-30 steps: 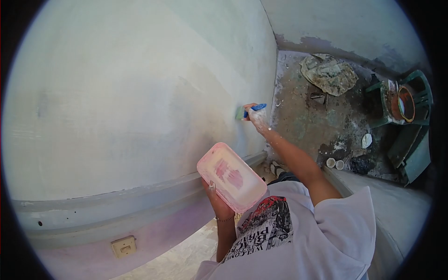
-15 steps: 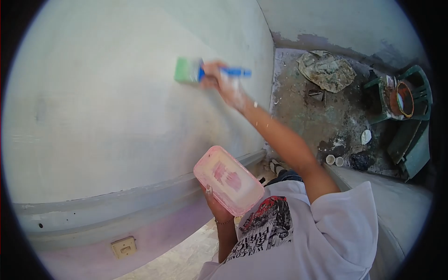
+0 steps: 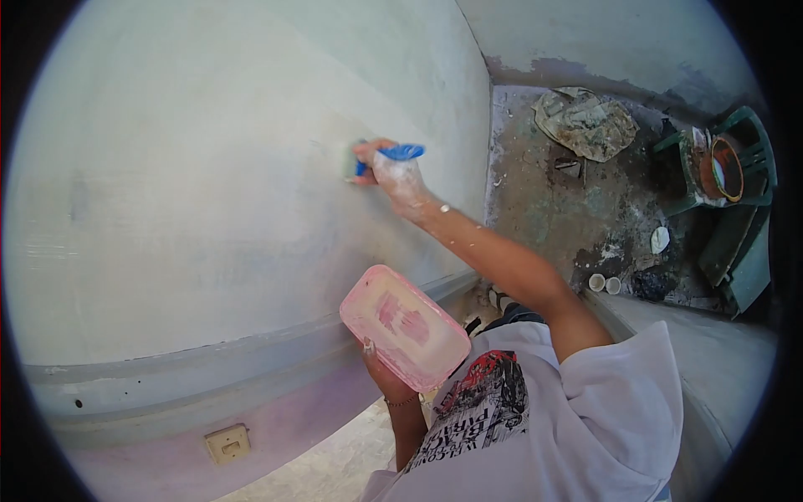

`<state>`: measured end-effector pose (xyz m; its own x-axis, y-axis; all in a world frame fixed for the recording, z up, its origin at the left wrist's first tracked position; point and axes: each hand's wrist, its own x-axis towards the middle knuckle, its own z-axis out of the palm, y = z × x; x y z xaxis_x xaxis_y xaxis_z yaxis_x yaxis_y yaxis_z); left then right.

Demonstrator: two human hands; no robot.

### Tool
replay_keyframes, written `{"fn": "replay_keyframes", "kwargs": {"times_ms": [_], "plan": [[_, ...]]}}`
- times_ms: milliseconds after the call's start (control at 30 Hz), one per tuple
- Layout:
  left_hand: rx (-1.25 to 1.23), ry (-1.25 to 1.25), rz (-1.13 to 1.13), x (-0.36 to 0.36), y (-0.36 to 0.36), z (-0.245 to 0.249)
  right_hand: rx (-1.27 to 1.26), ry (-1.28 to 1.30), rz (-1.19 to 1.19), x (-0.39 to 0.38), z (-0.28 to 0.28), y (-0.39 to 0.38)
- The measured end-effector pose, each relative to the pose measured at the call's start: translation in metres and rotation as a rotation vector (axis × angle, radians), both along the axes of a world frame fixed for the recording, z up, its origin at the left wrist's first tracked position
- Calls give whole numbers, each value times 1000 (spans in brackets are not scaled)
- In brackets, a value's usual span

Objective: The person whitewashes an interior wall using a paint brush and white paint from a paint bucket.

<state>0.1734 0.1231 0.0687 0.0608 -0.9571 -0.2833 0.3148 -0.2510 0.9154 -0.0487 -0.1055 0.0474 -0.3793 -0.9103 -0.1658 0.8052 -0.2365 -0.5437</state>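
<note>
My right hand (image 3: 391, 174), spotted with white, is closed round a brush (image 3: 404, 152) with a blue handle. The brush head is against the pale wall (image 3: 201, 184), largely hidden by my fingers. Lower down, my left hand (image 3: 386, 376) grips a pink plastic tub (image 3: 405, 326) from below and the side. Whitish paint coats the inside of the tub, with pink patches showing at its bottom. The tub is tilted and close to my shirt.
A ledge (image 3: 201, 375) runs along the wall, above a switch plate (image 3: 227, 444). On the stained floor at right lie a crumpled sack (image 3: 585, 124) and two cups (image 3: 604, 284). A green chair (image 3: 757, 159) bears an orange-rimmed bucket (image 3: 727, 169).
My right hand has moved slightly down the wall, and the brush has turned so its green-white head is mostly hidden. The tub has shifted a little to the left.
</note>
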Motion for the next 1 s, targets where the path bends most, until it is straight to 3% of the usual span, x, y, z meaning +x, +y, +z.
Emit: {"fn": "replay_keyframes", "kwargs": {"times_ms": [33,100,133,200,267,333,367,433,467,533,567,667,733,800,900,1000], "plan": [[-7,50,-25,-1,-1,-2,-181,-28,64,-19,24,7],[-8,99,-37,0,1,-3,-273,-39,131,-45,51,15],[9,50,-21,-1,3,-1,-366,-59,189,-50,52,19],[18,-2,-7,2,2,-2,-303,-30,156,-35,15,17],[14,31,8,8,1,-9,-142,-13,129,-7,-54,16],[4,55,0,7,3,-7,54,-54,139,26,-157,33],[-1,84,-13,5,3,-7,143,42,161,33,-216,42],[-4,42,14,-1,4,-1,125,53,66,49,-319,73],[2,-3,33,0,4,1,125,49,62,50,-321,75],[-3,27,18,3,3,0,376,120,111,35,-306,69],[-2,62,18,3,5,-1,329,161,111,34,-290,57],[1,38,0,7,2,-5,300,248,131,29,-149,10],[9,48,9,9,2,-4,-19,18,91,5,-77,13],[11,76,23,5,-2,-7,-153,-57,152,-33,-41,17],[18,80,-16,9,-3,-5,-345,-171,223,-44,-56,20],[26,-22,38,3,-3,2,-79,-38,176,-3,-136,33]]}}
